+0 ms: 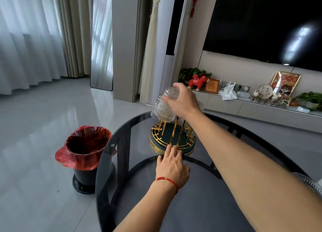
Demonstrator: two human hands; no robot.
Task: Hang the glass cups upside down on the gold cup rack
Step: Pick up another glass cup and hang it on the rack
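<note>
The gold cup rack with a dark round base stands at the far side of the round glass table. My right hand grips the bottom of an upside-down embossed glass cup over one of the rack's gold prongs. Another upside-down cup hangs just left of it, partly hidden. My left hand rests on the table with its fingertips touching the rack's front rim. A ribbed glass object peeks in at the right edge.
A black bin with a red bag stands on the floor left of the table. Behind the table runs a low TV cabinet with ornaments, under a large dark screen.
</note>
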